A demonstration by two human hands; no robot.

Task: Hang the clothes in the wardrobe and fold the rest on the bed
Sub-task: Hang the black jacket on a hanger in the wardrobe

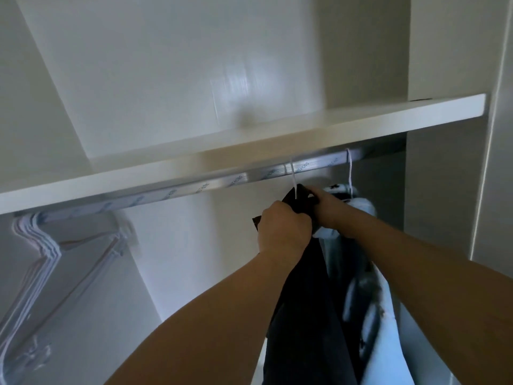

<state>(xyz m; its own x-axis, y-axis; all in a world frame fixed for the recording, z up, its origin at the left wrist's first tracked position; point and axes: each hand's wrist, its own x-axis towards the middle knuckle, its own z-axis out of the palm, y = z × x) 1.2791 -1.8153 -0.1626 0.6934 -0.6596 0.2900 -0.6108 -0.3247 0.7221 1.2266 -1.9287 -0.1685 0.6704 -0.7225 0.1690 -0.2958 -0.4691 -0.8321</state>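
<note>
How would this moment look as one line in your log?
step: hanging dark garment | left hand, right hand: gripping its top | hook: on rail | beside: light garment

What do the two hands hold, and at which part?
Both the left hand and the right hand grip the dark garment at its top, below the hanger hook.

Blurred empty hangers (41, 254) at left; dark garment (302, 315) cut off below.
</note>
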